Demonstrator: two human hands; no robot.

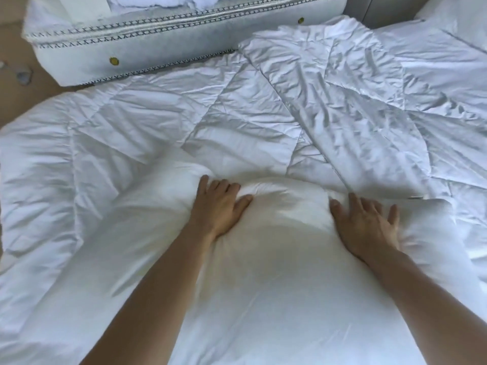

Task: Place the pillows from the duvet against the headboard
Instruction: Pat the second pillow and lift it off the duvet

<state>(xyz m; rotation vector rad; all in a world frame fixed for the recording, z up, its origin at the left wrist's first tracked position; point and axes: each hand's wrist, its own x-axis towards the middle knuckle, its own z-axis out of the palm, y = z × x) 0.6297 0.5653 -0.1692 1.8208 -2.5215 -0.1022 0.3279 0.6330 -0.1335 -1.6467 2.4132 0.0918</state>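
A large white pillow lies on the crumpled white quilted duvet, close in front of me. My left hand rests on the pillow's far edge at the left, with its fingers curled into the fabric. My right hand presses flat on the pillow's far right part, fingers spread. Both forearms reach over the pillow. A second white pillow seems to lie just right of my right hand. The headboard is not in view.
A bare mattress with dark cross-stitch trim and yellow buttons lies at the back left, beside the duvet. More white bedding is piled at the back right. Brown floor shows at the left edge.
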